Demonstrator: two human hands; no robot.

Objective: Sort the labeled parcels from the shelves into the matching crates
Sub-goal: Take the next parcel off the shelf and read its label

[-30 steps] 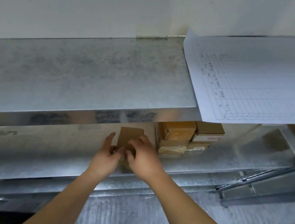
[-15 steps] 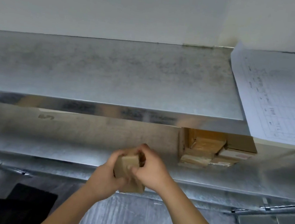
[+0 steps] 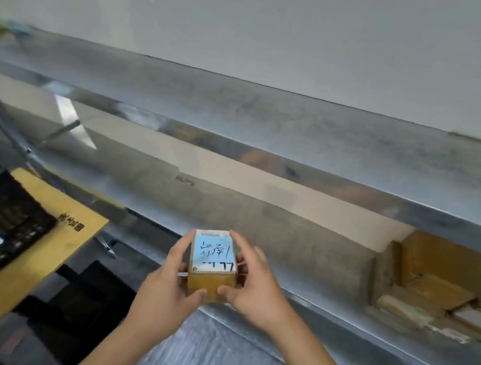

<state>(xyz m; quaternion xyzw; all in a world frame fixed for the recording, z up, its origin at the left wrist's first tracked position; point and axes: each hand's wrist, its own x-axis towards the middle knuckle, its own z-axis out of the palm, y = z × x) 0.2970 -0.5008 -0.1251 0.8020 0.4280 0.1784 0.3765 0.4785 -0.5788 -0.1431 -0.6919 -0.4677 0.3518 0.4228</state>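
A small brown cardboard parcel point(image 3: 210, 281) with a light blue handwritten label on top is held in front of the metal shelves point(image 3: 289, 218). My left hand point(image 3: 170, 286) grips its left side and my right hand point(image 3: 253, 290) grips its right side. Both thumbs press on the near face. Several more brown parcels point(image 3: 435, 285) lie stacked on the lower shelf at the right. A black crate point(image 3: 2, 213) with a yellow cardboard sign point(image 3: 26, 262) leaning across it stands at the lower left.
The top shelf point(image 3: 271, 116) runs across the view against a white wall. A "5" is marked on the cardboard back panel point(image 3: 185, 180) of the lower shelf. A grey ribbed floor point(image 3: 211, 357) shows below my arms.
Both hands have lifted the parcel off the lower shelf and turned it so the blue label faces up. My view has swung left, bringing the crate and yellow sign into sight.
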